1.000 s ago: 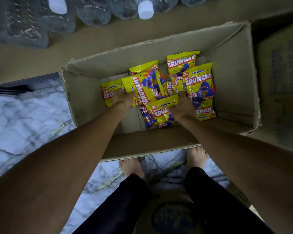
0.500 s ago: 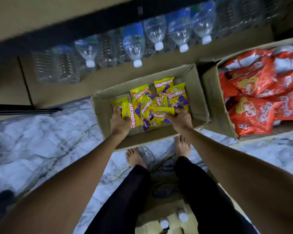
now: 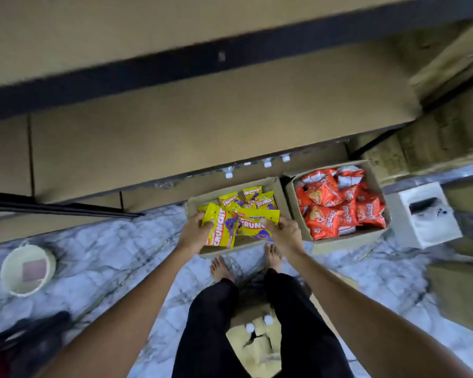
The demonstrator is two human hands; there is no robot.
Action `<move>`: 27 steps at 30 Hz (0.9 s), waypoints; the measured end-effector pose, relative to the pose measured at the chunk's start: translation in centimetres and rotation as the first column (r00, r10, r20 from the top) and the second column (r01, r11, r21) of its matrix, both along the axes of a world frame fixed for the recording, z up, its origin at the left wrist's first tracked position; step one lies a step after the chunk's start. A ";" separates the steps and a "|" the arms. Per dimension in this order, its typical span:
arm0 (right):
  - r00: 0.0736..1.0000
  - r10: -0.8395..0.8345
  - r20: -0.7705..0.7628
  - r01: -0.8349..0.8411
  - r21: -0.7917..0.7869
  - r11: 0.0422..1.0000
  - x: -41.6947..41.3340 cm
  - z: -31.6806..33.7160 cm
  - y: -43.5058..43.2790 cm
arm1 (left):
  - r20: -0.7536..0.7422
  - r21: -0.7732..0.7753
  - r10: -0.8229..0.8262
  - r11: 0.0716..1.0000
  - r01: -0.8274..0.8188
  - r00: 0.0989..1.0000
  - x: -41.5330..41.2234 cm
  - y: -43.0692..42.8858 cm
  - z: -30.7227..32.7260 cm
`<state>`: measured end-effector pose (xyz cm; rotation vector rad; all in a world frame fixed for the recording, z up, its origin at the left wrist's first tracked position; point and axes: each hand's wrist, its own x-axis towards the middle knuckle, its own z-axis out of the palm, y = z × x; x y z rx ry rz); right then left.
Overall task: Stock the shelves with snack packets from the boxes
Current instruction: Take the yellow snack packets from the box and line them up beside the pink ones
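Note:
I hold a bunch of yellow Crunchy snack packets between both hands, raised above an open cardboard box on the floor. My left hand grips the left side of the bunch. My right hand grips the right side. More yellow packets lie in the box below. Wooden shelves rise in front of me, with a higher shelf board above.
A second box full of red snack packets stands to the right. Water bottle caps peek out under the shelf. A white bucket sits on the marble floor at left, a white box at right. My bare feet stand behind the box.
Both hands have lifted a bunch of yellow packets up out of the box. My head has risen, so the box looks smaller and the shelves fill the top of the view.

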<state>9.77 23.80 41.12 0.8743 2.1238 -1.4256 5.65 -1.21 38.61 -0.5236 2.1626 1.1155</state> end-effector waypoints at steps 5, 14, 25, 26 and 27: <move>0.993 -0.041 -0.111 0.037 -0.041 0.998 -0.1 10.1 -0.3 | -0.113 0.051 -0.065 0.996 0.071 0.992 -0.4 1.1 13.3; 0.953 0.055 -0.299 -0.046 0.040 0.998 -0.6 19.5 -0.6 | -0.276 0.035 -0.219 0.971 0.237 0.936 -1.8 1.3 23.9; 0.883 0.020 -0.469 -0.041 -0.034 0.999 -3.9 25.6 -0.5 | -0.403 0.131 -0.258 0.933 0.334 0.878 -6.3 1.3 30.8; 0.882 0.000 -0.470 -0.022 -0.042 0.999 -4.4 26.1 -0.4 | -0.415 0.130 -0.268 0.928 0.349 0.869 -7.0 1.4 31.7; 0.886 -0.005 -0.463 -0.012 -0.034 0.999 -4.8 26.9 -0.4 | -0.422 0.131 -0.286 0.920 0.370 0.860 -7.7 1.5 32.6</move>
